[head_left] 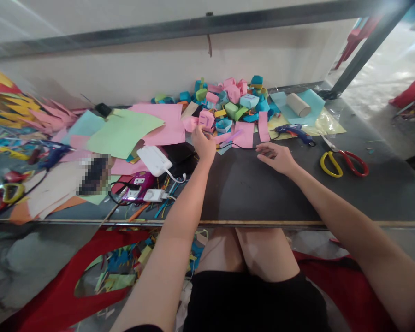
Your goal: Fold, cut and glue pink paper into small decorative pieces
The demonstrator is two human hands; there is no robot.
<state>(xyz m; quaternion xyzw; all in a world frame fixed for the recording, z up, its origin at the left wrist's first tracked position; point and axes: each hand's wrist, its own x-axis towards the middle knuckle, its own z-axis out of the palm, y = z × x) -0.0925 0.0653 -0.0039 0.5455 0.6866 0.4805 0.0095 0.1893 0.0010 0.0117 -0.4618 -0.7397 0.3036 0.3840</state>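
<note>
My left hand reaches to the front of a heap of small folded paper pieces in pink, blue, green and yellow. Its bent fingers are closed at the lower edge of a folded pink paper piece; part of the contact is hidden. My right hand hovers low over the dark table, fingers stretched and a little apart, holding nothing. Near its fingertips runs a thin black cord. Just beyond lie a pink paper strip, a pink paper rectangle and a blue glue gun.
Scissors with yellow and red handles lie right of my right hand. A cardboard tube rests on blue paper behind. On the left are green paper, a white power bank and a purple socket block. A metal bar crosses above.
</note>
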